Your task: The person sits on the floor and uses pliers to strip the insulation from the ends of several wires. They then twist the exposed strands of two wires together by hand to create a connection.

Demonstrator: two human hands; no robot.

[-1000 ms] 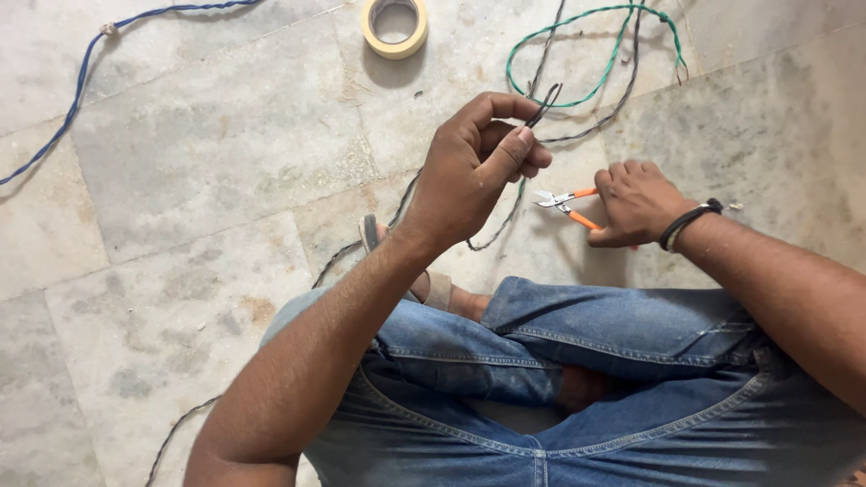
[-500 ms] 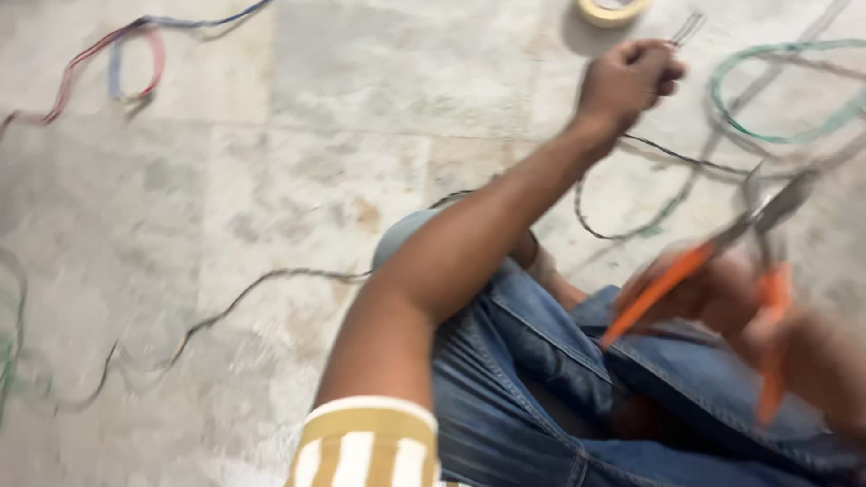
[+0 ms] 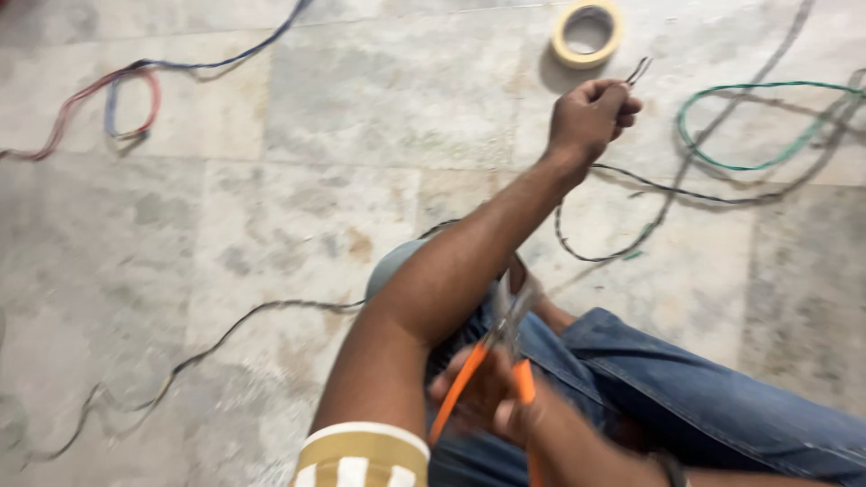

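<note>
Left hand [image 3: 591, 117] is pinching dark wire [image 3: 639, 69] ends, arm stretched out near tape roll [image 3: 588, 33]; right hand [image 3: 492, 401], blurred, is gripping orange-handled pliers [image 3: 492, 361] low over the lap. Step looks like readying wire ends for cutting or stripping; next move calls for bringing pliers up to the ends. Floor [image 3: 271, 225] is lying open left, green wire [image 3: 758, 126] looping right

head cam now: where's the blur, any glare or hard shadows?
Head view: motion blur is heaviest low in the frame, smearing the right hand and the orange-handled pliers; the left hand pinching the dark wire is sharper; the tape roll casts a soft shadow; light is even and diffuse, no glare on the stone floor.
</note>
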